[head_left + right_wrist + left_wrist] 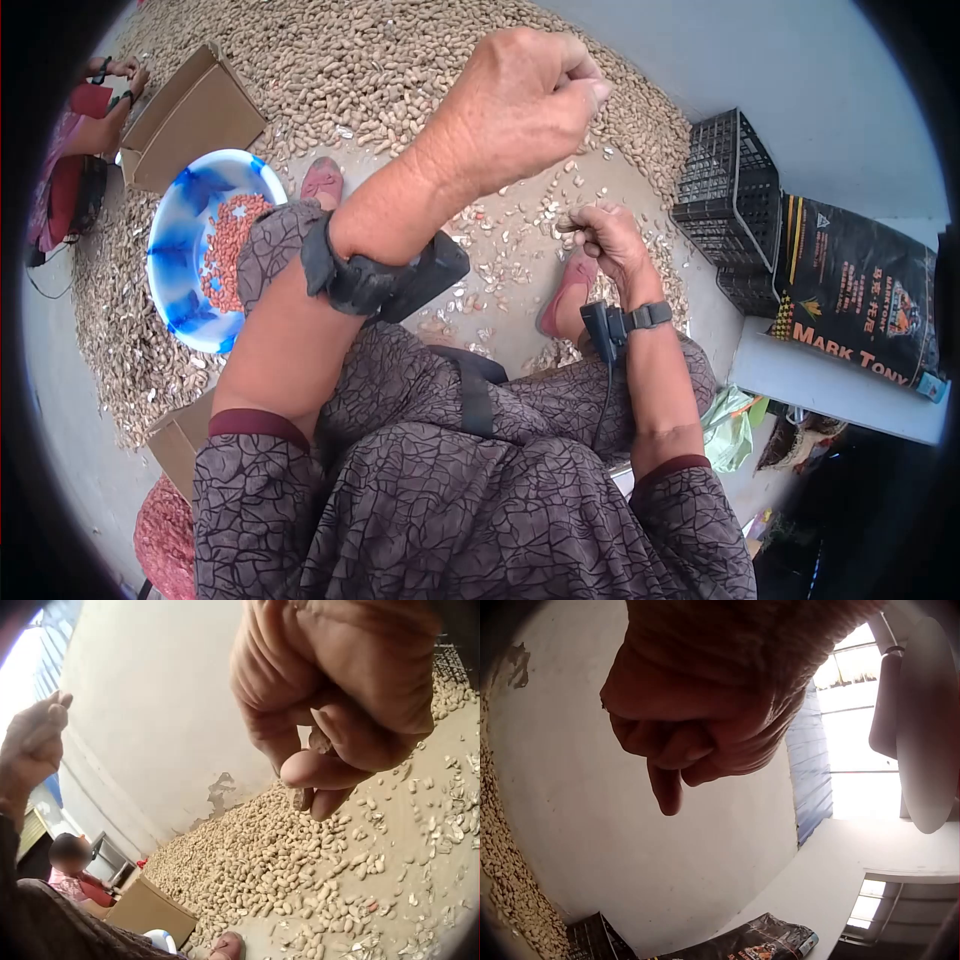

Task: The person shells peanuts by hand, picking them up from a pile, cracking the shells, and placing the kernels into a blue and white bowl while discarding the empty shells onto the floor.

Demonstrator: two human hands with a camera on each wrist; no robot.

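In the head view my left hand point(515, 110) is raised over the peanut heap, its fingers curled and the thumb against them. The left wrist view shows the same hand point(697, 720) against the wall, one finger pointing down and nothing visible in its grasp. Lower down, my right hand point(612, 240) is above the shell-strewn floor near my shoe. Between its thumb and fingers it pinches a brownish peanut point(319, 741), mostly covered by the fingers. Another brown bit point(302, 799) shows below the fingertips. A blue and white basin point(180, 290) holds reddish shelled peanuts point(228, 245) at my left.
A large heap of unshelled peanuts point(350, 70) spreads along the wall. Empty shells point(110, 330) lie left of the basin, beside a cardboard box point(195, 120). Another person point(95, 130) sits at far left. Black crates point(725, 190) and a black bag point(855, 290) stand right.
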